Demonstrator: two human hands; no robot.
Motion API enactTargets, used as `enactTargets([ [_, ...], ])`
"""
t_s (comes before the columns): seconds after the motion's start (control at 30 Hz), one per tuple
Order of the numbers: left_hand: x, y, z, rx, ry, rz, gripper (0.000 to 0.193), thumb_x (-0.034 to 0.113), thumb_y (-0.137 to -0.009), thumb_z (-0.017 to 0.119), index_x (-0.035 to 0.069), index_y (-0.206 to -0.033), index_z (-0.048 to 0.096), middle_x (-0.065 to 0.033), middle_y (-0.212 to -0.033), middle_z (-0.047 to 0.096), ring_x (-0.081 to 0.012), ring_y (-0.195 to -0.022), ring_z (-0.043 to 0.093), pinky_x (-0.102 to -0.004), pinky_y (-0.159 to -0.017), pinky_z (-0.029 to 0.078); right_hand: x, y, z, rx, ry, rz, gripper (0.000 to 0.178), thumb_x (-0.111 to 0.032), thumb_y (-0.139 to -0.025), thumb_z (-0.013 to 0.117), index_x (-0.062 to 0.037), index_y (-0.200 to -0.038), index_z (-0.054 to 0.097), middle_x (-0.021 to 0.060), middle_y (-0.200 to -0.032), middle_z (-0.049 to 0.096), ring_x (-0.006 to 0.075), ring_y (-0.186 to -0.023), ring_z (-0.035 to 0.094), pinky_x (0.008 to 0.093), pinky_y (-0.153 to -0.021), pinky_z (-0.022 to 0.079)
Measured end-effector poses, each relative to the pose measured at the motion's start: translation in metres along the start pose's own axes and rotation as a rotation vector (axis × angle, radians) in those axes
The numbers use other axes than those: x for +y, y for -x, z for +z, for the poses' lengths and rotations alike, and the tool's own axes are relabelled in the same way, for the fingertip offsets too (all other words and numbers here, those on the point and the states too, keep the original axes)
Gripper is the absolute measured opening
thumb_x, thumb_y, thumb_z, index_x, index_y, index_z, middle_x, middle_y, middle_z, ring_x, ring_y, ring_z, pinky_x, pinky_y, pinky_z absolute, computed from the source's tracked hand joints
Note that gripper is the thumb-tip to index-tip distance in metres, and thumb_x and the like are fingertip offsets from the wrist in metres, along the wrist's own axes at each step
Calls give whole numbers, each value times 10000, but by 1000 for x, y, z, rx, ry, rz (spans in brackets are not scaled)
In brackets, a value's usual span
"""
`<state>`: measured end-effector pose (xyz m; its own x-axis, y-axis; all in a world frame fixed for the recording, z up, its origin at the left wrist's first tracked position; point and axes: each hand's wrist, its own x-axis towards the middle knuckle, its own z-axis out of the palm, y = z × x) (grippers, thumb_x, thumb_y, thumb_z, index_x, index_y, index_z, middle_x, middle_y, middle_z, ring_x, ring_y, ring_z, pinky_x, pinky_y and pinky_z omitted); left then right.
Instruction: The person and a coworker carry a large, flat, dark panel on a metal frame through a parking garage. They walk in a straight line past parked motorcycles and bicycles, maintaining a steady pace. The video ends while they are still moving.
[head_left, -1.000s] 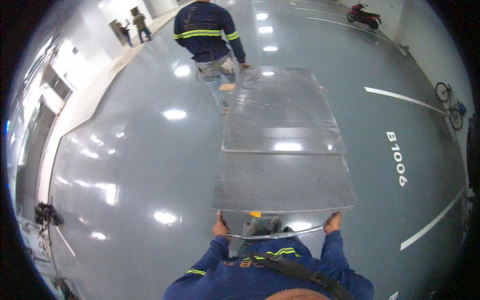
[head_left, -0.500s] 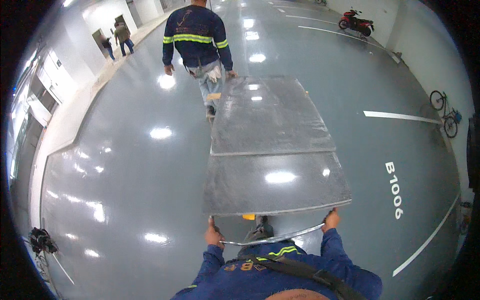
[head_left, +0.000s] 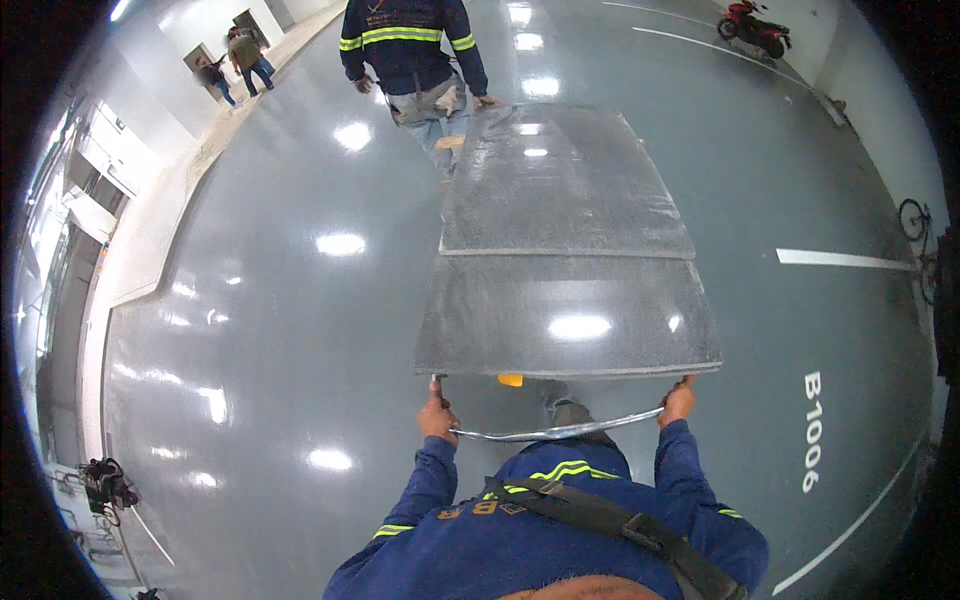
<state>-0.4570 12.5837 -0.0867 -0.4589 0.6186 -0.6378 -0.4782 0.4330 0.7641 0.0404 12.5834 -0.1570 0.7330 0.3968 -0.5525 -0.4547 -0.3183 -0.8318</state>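
Note:
Two dusty grey stone slabs, a near one (head_left: 500,315) and a far one (head_left: 560,185), lie flat on what seems to be a cart, mostly hidden beneath them. A bent silver metal handle (head_left: 560,434) spans the gap between the slabs and my body. My left hand (head_left: 437,415) is closed around its left end, with the index finger pointing up toward the near slab's corner. Around its right end my right hand (head_left: 677,403) is closed, just below the slab's right corner. Something yellow (head_left: 511,380) peeks out under the near edge.
A co-worker (head_left: 412,60) in a dark reflective-striped top walks ahead, one hand at the far slab's left corner. Two people (head_left: 247,60) are by the left wall. A red motorcycle (head_left: 755,30) and a bicycle (head_left: 915,225) stand along the right wall; a raised kerb (head_left: 150,270) runs left.
The slabs, the handle and both my hands have shifted upward in the view. The parking lines, motorcycle and bicycle have slid to the right. My grip is the same.

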Motion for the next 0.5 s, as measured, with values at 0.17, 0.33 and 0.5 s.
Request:
enactTargets([
  [0.17,43,-83,94,95,-117,62,575,608,-819,663,56,-727,533,-37,-547,433,-152,-384,381,-303,-363,319,-15,-85,101,-78,-31,33,508,-515,-953,473,-101,-662,520,4,-587,410,160,-510,380,370,-474,314],
  [0.33,66,-173,153,110,-498,481,505,514,-883,621,10,-911,615,-60,-610,470,-166,-426,439,-335,-394,367,-25,-149,213,-23,-37,127,472,-506,-939,493,-63,-795,575,18,-660,498,216,-556,438,402,-498,346],
  [0.5,135,-252,247,104,-10,-35,514,543,-834,682,51,-756,554,-32,-563,417,-158,-402,415,-325,-386,355,-69,-201,325,-77,-117,157,421,-528,-911,506,-138,-753,505,15,-620,423,200,-505,391,369,-483,312],
])
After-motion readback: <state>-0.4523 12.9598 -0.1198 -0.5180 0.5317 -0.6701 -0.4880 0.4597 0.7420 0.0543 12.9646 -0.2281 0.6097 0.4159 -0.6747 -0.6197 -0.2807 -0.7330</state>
